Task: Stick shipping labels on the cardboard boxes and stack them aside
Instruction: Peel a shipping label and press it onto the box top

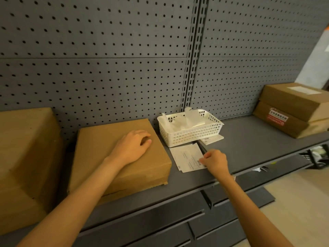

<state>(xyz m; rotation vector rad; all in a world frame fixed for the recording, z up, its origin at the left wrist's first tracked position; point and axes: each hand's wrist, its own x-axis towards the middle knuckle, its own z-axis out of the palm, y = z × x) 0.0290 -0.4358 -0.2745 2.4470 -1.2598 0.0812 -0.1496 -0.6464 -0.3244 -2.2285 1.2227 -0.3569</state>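
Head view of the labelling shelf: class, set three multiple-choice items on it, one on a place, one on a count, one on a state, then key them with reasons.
1. Where does the white basket stand?
A. on the stacked boxes
B. right of the box under the left hand
C. on the floor

2. How many boxes form the stack at far right?
A. two
B. four
C. none

3. What is the right hand doing?
A. hanging idle
B. pressing the basket
C. pinching a label sheet

Key:
1 B: it sits beside that cardboard box, on which the left hand rests.
2 A: the upper box lies on the lower box.
3 C: its fingers grip the label sheet.
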